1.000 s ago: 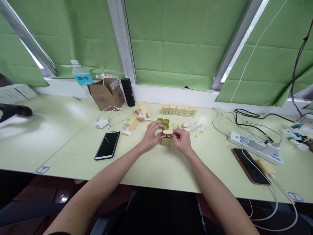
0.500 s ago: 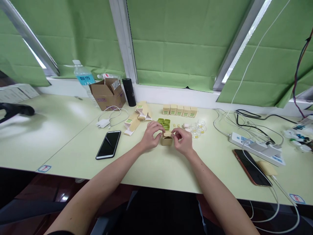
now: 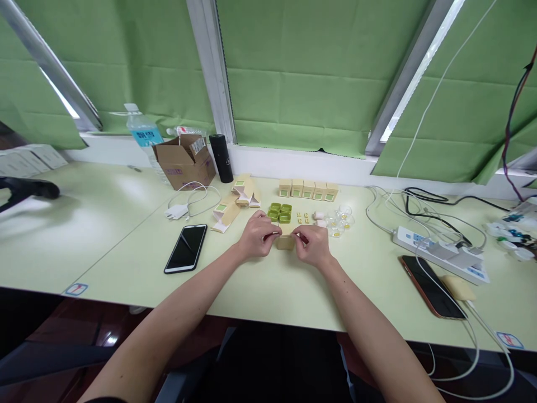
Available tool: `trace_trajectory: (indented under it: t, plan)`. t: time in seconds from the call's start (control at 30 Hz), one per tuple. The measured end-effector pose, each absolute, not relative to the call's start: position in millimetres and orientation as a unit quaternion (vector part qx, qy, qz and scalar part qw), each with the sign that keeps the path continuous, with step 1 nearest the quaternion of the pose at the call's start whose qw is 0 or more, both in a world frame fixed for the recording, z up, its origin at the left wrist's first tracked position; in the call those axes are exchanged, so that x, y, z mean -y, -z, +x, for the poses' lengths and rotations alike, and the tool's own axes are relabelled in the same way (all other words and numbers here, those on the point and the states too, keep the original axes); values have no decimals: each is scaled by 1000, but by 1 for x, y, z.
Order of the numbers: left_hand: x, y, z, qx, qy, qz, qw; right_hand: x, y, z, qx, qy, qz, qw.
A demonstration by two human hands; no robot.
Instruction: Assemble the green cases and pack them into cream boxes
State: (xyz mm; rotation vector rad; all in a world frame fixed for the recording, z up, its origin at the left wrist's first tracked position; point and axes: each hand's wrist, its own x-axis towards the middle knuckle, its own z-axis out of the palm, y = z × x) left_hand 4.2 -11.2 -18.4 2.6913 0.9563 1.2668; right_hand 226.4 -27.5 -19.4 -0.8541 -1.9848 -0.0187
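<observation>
A small kraft paper box (image 3: 286,243) stands on the table between my two hands. My left hand (image 3: 259,235) pinches the box's top at its left side, fingers closed. On the opposite side, my right hand (image 3: 311,242) pinches the top edge the same way. The fingers partly cover the box's upper part. Just behind it sit several green square cups (image 3: 280,212) in a cluster. Small yellow pieces (image 3: 302,218) lie right of the cups, followed by pinkish-white pieces (image 3: 319,218) and clear round capsules (image 3: 338,221) with yellow bits in them.
Several closed kraft boxes (image 3: 308,190) line the back. Unfolded cartons (image 3: 235,204) lie left, near a phone (image 3: 186,248), a charger (image 3: 178,211), a cardboard box (image 3: 184,162) and a black flask (image 3: 222,158). Rightward are a power strip (image 3: 440,254), another phone (image 3: 432,285) and cables.
Both hands have lowered slightly and closed in on the box's top. The flaps that stood raised at the top now lie lower, and the left fingers have curled tighter.
</observation>
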Motion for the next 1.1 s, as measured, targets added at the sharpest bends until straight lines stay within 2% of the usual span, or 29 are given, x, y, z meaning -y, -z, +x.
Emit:
trace_trajectory:
  t: [0.4, 0.6, 0.7, 0.83, 0.93, 1.1]
  plan:
    - [9, 22, 4, -294, -399, 867, 52, 26, 17, 231, 821, -101, -339, 448]
    - [9, 22, 5, -323, -441, 837, 36, 28, 16, 231, 792, -127, -339, 491]
    - [8, 24, 6, -397, -446, 802, 14, 29, 16, 232, 796, -122, -338, 487]
    - [5, 28, 5, -461, -386, 799, 11, 27, 18, 233, 836, -86, -320, 437]
    - [5, 27, 4, -434, -380, 816, 34, 24, 20, 234, 837, -29, -364, 407]
    - [7, 22, 2, -376, -440, 811, 89, 22, 20, 234, 780, 20, -467, 416]
